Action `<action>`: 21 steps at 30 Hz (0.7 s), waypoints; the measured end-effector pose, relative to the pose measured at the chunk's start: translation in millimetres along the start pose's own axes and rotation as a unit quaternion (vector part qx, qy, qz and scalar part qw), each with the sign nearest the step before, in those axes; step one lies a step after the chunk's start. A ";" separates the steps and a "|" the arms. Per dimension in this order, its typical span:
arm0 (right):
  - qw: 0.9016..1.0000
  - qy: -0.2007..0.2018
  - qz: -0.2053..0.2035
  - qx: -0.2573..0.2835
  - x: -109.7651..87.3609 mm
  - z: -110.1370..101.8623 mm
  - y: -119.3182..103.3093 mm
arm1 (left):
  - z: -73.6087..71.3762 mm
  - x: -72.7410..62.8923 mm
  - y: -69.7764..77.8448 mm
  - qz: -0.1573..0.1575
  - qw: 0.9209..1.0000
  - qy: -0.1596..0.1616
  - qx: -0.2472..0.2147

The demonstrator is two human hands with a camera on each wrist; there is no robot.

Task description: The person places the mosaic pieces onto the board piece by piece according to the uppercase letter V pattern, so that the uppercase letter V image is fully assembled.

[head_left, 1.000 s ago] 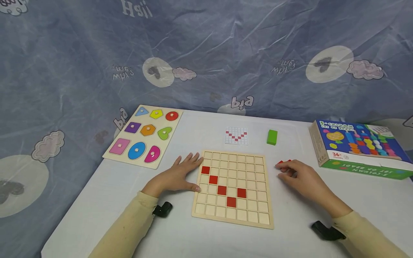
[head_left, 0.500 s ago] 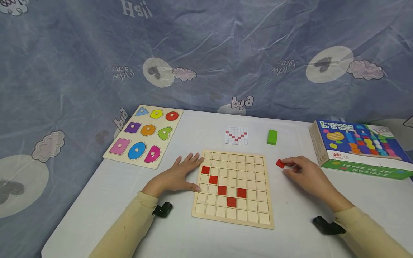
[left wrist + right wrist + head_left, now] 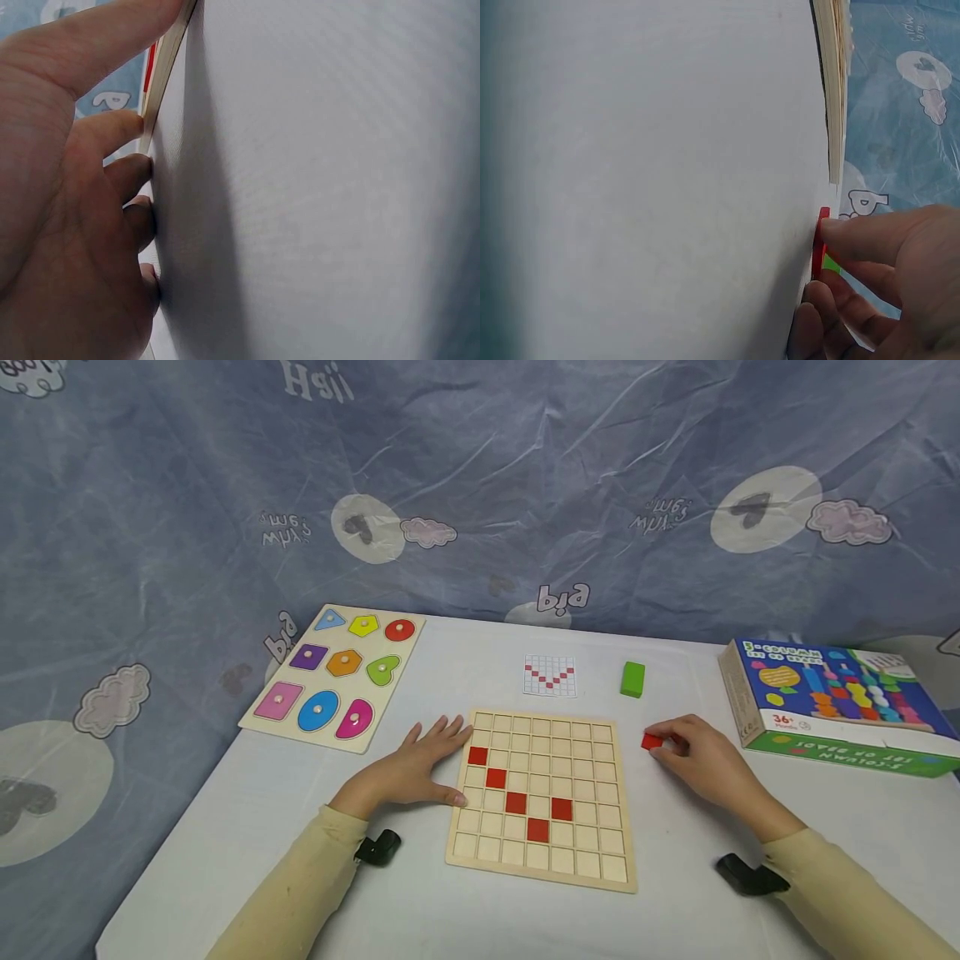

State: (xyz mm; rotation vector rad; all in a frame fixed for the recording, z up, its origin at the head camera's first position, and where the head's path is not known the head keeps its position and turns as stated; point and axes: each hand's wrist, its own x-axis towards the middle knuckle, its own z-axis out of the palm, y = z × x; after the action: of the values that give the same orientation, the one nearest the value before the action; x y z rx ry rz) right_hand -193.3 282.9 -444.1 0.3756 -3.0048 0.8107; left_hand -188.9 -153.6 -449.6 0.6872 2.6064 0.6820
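A wooden grid board (image 3: 551, 872) lies on the table with several red square tiles (image 3: 516, 802) set in its cells. My left hand (image 3: 408, 768) rests at the board's left edge, fingers spread, with the thumb and index fingertips touching the rim. To the right of the board, my right hand (image 3: 705, 760) pinches a loose red tile (image 3: 651, 741) between thumb and fingers, low over the tabletop. In the right wrist view that tile (image 3: 821, 244) shows edge-on, partly covered by the thumb. Whether it still touches the cloth, I cannot tell.
Behind the board lie a pattern card (image 3: 550, 676) with a red V of squares and a green block (image 3: 632, 679). A shape puzzle board (image 3: 341, 681) sits at the back left. A toy box (image 3: 840, 706) stands at the right, close to my right hand.
My right fingers first covered the red piece, drew back to show it, then closed in on it again from the right. The left hand and the board have stayed still.
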 end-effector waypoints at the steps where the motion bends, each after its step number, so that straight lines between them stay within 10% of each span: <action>1: 1.000 0.000 0.000 -0.001 0.2 0.1 -0.1 | 0.0 -0.1 0.0 0.000 1.000 0.000 -0.001; 21: 1.000 -0.005 0.003 0.002 -0.8 1.4 -1.9 | -0.5 0.1 0.9 -0.003 1.000 0.001 0.000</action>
State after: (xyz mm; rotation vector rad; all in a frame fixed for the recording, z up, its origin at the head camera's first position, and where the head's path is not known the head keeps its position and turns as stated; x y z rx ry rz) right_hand -192.0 280.8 -444.3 0.3724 -3.0150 0.8191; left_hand -188.9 -153.0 -448.7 0.6784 2.6084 0.6822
